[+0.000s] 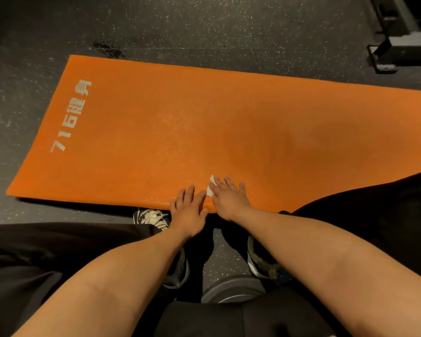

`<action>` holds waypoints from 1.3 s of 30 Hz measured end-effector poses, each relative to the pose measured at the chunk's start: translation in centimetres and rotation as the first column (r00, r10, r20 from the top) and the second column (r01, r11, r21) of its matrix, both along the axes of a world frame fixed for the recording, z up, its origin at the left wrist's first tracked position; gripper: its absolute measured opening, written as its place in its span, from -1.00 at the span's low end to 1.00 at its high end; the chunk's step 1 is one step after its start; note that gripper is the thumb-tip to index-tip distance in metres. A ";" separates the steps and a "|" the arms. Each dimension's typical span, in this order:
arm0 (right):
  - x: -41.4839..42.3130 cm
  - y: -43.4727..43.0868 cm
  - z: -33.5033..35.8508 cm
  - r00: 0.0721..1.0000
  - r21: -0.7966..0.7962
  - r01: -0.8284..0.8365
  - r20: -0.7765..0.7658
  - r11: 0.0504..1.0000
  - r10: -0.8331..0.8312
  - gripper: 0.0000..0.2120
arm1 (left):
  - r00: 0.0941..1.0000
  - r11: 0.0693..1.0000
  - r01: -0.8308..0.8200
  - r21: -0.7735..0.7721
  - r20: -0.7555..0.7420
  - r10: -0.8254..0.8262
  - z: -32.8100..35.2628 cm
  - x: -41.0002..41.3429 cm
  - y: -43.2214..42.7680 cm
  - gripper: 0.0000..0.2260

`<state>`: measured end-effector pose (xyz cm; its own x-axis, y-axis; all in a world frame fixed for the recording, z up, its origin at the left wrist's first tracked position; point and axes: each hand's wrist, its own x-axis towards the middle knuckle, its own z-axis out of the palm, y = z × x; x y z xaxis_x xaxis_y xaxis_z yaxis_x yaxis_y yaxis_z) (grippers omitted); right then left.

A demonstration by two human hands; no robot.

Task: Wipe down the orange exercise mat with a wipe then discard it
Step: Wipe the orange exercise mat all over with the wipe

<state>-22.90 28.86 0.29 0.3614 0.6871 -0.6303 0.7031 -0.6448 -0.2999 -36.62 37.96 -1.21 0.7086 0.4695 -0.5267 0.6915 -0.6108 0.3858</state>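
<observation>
On speckled floor (229, 27), flat orange mat (180, 122)

The orange mat (156, 122) lies flat, its surface open from the white lettering (71, 115) rightward for a sweeping hand. At the near edge the left hand (187, 211) and right hand (229, 198) sit just beside each other, crowding that spot. 1 dark trouser leg (362, 210) covers the mat's near right part. A metal frame (394, 52) stands on the floor off its far right edge.

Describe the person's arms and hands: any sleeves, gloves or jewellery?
The left forearm and right forearm are bare; no sleeve shows. The left hand and right hand wear no gloves, and no ring, watch or wristband shows.
</observation>
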 end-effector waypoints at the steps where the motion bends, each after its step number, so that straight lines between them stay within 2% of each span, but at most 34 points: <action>1: 0.0 0.0 0.0 1.000 0.006 0.016 -0.002 1.000 -0.016 -0.49 | 1.000 1.000 0.008 0.024 0.011 -0.008 -0.1 -0.1 -0.1 -0.51; 4: -0.2 -0.2 -0.1 0.999 0.022 0.049 0.012 0.999 -0.049 -0.50 | 0.994 0.996 -0.041 0.081 0.104 0.033 -0.4 -0.2 -0.7 -0.65; 9: -0.4 -0.4 0.1 0.995 0.031 0.100 0.015 0.995 -0.100 -0.51 | 0.972 0.986 -0.142 0.090 0.201 0.121 -0.9 0.3 -0.4 -0.93; 14: -0.2 0.5 0.2 0.983 0.112 0.184 -0.012 0.976 -0.184 -0.52 | 0.926 0.972 -0.233 0.018 0.311 0.216 -0.3 1.5 1.2 -0.92; 18: 0.3 3.2 0.8 0.959 0.187 0.283 -0.057 0.941 -0.277 -0.53 | 0.876 0.944 -0.329 0.034 0.383 0.292 0.5 2.9 4.0 -0.88; 21: 0.9 5.6 1.3 0.956 0.244 0.292 -0.097 0.925 -0.277 -0.52 | 0.836 0.914 -0.404 0.047 0.425 0.347 1.2 3.8 7.1 -0.88; 25: 1.0 9.1 1.8 0.958 0.266 0.261 -0.191 0.928 -0.215 -0.50 | 0.799 0.859 -0.503 0.088 0.426 0.424 1.7 3.9 11.5 -0.88; 29: 0.4 11.8 1.0 0.927 0.170 0.284 -0.302 0.944 -0.224 -0.48 | 0.848 0.864 -0.483 0.139 0.320 0.423 0.8 3.0 12.6 -0.91; 31: 0.2 12.4 0.4 0.901 0.120 0.327 -0.337 0.937 -0.271 -0.46 | 0.875 0.902 -0.423 0.089 0.297 0.381 0.0 3.2 11.6 -0.91; 33: 0.1 12.7 0.1 0.873 0.071 0.379 -0.358 0.923 -0.331 -0.46 | 0.868 0.920 -0.387 -0.059 0.315 0.385 -0.5 3.4 10.6 -0.85; 35: -0.1 13.2 0.1 0.808 0.011 0.457 -0.422 0.889 -0.411 -0.46 | 0.816 0.875 -0.424 -0.235 0.320 0.481 -0.5 3.7 10.1 -0.74; 37: 0.1 13.8 -1.1 0.715 -0.027 0.544 -0.508 0.839 -0.480 -0.43 | 0.781 0.837 -0.443 -0.321 0.320 0.536 -0.1 4.2 9.8 -0.66; 39: 0.6 14.2 -4.0 0.671 -0.009 0.571 -0.571 0.821 -0.473 -0.38 | 0.751 0.809 -0.453 -0.374 0.328 0.572 -0.1 4.7 9.4 -0.61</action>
<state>-22.27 43.09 -3.72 0.3370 0.5948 -0.7298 -0.0388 -0.7657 -0.6420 -31.95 47.40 -1.29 0.5724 0.7160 -0.3996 0.6112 -0.0477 0.7900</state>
